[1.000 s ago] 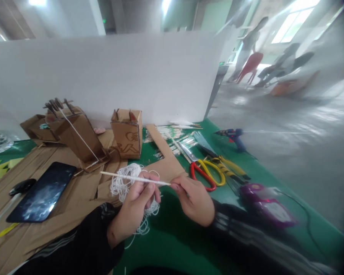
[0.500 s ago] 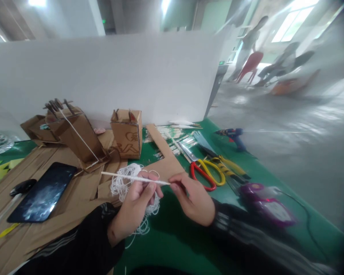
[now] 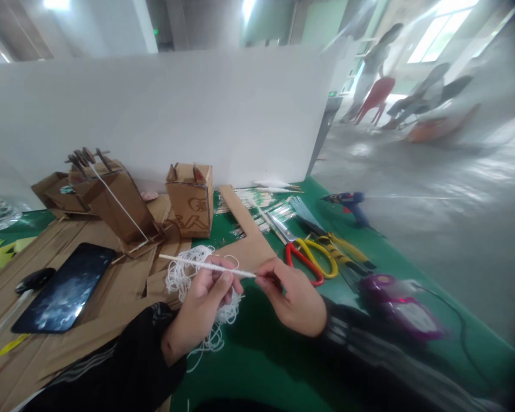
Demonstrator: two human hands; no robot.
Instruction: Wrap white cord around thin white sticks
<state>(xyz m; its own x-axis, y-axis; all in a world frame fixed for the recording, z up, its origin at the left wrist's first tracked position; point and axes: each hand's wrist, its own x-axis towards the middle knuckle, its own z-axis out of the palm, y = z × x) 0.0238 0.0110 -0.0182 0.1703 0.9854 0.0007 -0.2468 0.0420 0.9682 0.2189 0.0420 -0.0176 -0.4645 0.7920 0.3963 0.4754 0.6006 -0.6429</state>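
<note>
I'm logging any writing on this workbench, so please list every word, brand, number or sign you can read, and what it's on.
Middle cardboard box: brown hand-drawn marks; one looks like "人", the others too unclear to read.
Purple object at right: pale label, too blurred to read.
Green sign in the background: too small to read.
Phone: no readable text.

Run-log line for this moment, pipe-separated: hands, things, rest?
HANDS left hand, right hand pinching | THINGS both on stick wound with white cord, loose cord beside left | REST scissors, glue gun, phone
</note>
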